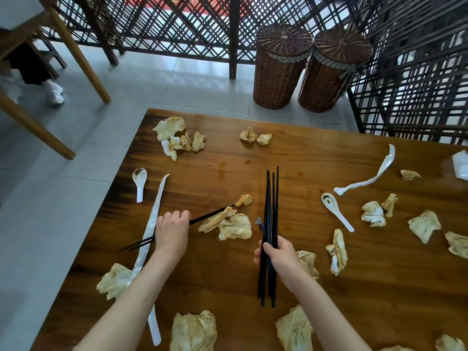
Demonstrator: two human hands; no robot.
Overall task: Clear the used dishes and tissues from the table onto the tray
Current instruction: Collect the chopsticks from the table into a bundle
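My right hand point(277, 259) grips a bundle of several black chopsticks point(271, 198), held upright over the wooden table point(316, 158). My left hand point(172, 230) is curled around a pair of black chopsticks point(210, 215) that lie slanted on the table. Several stained, crumpled tissues are scattered about, one heap point(231, 225) between my hands. A white spoon point(139, 182) lies at the left, another spoon point(336, 211) at the right. Long white wrappers point(157, 214) point(372, 176) lie on both sides. No tray is in view.
A white dish edge point(461, 164) shows at the far right. Two lidded wicker baskets point(281, 67) point(331, 72) stand on the floor beyond the table, before dark lattice screens point(410, 79). A wooden chair point(63, 39) and a person's shoe point(54, 92) are at far left.
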